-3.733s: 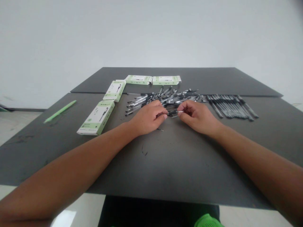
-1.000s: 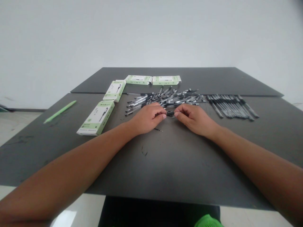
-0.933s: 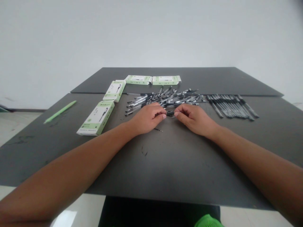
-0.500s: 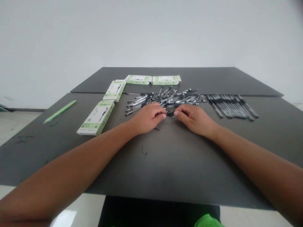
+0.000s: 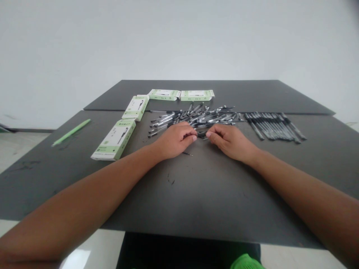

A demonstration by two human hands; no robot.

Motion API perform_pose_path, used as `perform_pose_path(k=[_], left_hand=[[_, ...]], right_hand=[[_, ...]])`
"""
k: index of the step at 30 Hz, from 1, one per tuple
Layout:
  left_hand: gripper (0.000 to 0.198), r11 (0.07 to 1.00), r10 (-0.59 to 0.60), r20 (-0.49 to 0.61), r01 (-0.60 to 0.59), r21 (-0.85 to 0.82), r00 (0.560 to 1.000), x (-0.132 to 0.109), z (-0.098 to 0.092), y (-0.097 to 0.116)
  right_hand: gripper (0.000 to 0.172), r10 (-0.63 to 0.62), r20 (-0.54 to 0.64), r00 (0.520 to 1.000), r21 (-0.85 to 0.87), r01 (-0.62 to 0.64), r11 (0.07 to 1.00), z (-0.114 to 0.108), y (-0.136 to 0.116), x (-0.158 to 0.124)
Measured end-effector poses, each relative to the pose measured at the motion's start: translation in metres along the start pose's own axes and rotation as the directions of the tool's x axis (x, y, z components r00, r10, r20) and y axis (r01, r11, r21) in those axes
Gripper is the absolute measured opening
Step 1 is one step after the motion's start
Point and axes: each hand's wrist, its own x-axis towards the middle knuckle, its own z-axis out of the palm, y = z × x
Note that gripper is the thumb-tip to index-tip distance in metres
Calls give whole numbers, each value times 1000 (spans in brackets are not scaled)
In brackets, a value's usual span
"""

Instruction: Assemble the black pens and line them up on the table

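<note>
My left hand [image 5: 179, 140] is closed in a pinch at the near edge of a pile of clear-barrelled black pens [image 5: 207, 116]. Facing it, my right hand [image 5: 228, 140] pinches too, with a small gap between the two. A dark pen [image 5: 201, 134] spans this gap, its ends hidden by my fingers. Below my left hand a thin dark pen refill tip [image 5: 188, 154] shows; whether it lies on the table or sticks out from under the hand I cannot tell. A neat row of black pens [image 5: 273, 127] lies to the right.
White-and-green pen boxes stand in a bent line: two at the back [image 5: 164, 94], two along the left [image 5: 114, 140]. A light green pen [image 5: 71, 132] lies at the far left. The dark grey table [image 5: 207, 201] carries small black marks [image 5: 170, 180].
Hardly anything differs. The dark pen between my fingertips looks slightly shifted or turned; both hands stay in the same place.
</note>
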Motion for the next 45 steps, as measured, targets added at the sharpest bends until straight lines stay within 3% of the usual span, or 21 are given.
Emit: perform_pose_path(k=[17,29,45], left_hand=[[19,1000,-4,6,4,-11,1000,0,0,0],[18,1000,0,4,0,-11,1000,1,1,-2],[18,1000,-6,12,6,-3,1000,0,0,0]], right_hand=[[38,29,20,999,17,-29,999,-1,-2,0],[21,-6,-11,1000,35,7,999,0,0,-1],[23,3,9,1000,-5,-3,1000,0,1,-1]])
